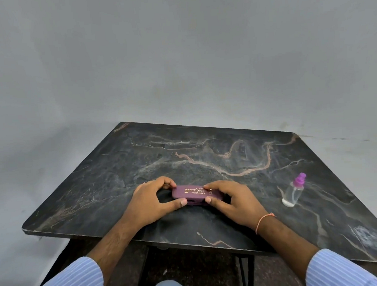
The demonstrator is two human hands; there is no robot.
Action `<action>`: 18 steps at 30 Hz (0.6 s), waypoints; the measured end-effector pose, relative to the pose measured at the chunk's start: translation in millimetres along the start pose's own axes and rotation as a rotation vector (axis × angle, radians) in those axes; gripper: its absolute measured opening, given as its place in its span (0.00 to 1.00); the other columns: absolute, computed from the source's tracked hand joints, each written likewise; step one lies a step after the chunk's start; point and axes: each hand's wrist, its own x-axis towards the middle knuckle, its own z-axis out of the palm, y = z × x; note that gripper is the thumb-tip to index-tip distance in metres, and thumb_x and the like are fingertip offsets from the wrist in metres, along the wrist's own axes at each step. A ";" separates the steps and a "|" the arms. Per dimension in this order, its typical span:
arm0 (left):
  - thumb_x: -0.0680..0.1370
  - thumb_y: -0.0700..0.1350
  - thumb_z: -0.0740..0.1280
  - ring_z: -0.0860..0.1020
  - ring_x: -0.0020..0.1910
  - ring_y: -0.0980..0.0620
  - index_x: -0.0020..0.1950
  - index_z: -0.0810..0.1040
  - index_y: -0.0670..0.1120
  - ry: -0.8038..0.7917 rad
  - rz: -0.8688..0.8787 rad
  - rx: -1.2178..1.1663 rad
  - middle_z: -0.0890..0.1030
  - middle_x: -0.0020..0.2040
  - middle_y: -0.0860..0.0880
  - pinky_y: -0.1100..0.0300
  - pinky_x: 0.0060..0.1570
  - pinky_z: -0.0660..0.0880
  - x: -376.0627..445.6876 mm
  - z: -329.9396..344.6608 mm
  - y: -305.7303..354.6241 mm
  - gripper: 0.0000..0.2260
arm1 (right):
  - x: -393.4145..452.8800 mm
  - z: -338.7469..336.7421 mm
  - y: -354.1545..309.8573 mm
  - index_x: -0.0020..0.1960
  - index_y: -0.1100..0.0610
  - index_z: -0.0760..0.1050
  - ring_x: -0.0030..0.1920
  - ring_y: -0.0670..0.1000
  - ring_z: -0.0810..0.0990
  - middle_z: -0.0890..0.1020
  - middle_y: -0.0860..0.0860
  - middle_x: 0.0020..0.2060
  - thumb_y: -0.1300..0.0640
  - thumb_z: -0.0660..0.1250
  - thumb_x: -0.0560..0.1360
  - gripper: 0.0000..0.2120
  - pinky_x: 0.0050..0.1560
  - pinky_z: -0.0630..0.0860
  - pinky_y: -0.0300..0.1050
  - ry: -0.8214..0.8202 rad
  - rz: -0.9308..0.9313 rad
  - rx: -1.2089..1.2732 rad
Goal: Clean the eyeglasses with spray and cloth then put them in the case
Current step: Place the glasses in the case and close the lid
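A purple eyeglass case with gold lettering lies closed on the dark marble table, near its front edge. My left hand grips the case's left end, fingers over the top and thumb against the front edge. My right hand grips the right end the same way, thumb at the front seam. A clear spray bottle with a purple nozzle stands to the right, apart from both hands. No eyeglasses or cloth are in view.
The table's front edge runs just under my wrists. A grey wall rises behind the table. My knees and dark floor show below the edge.
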 end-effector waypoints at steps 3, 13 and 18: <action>0.75 0.66 0.76 0.84 0.54 0.65 0.54 0.83 0.61 0.011 -0.012 -0.038 0.86 0.52 0.67 0.52 0.61 0.82 1.0 -0.9 -0.6 0.14 | -4.2 4.3 3.0 0.66 0.45 0.83 0.63 0.36 0.81 0.85 0.37 0.61 0.43 0.76 0.77 0.18 0.67 0.74 0.34 0.035 0.034 0.087; 0.74 0.59 0.82 0.83 0.56 0.70 0.55 0.84 0.61 -0.041 -0.072 -0.075 0.86 0.54 0.71 0.67 0.57 0.75 2.2 -0.8 -2.1 0.12 | -8.3 8.1 4.4 0.69 0.47 0.82 0.65 0.32 0.79 0.84 0.38 0.63 0.45 0.82 0.72 0.27 0.68 0.71 0.29 0.078 0.140 0.206; 0.74 0.58 0.82 0.82 0.56 0.71 0.55 0.84 0.62 -0.058 -0.076 -0.066 0.86 0.54 0.70 0.73 0.53 0.73 1.7 -2.6 -0.5 0.13 | -8.1 7.6 4.5 0.70 0.49 0.82 0.66 0.32 0.78 0.84 0.38 0.65 0.46 0.83 0.71 0.29 0.70 0.70 0.29 0.069 0.148 0.247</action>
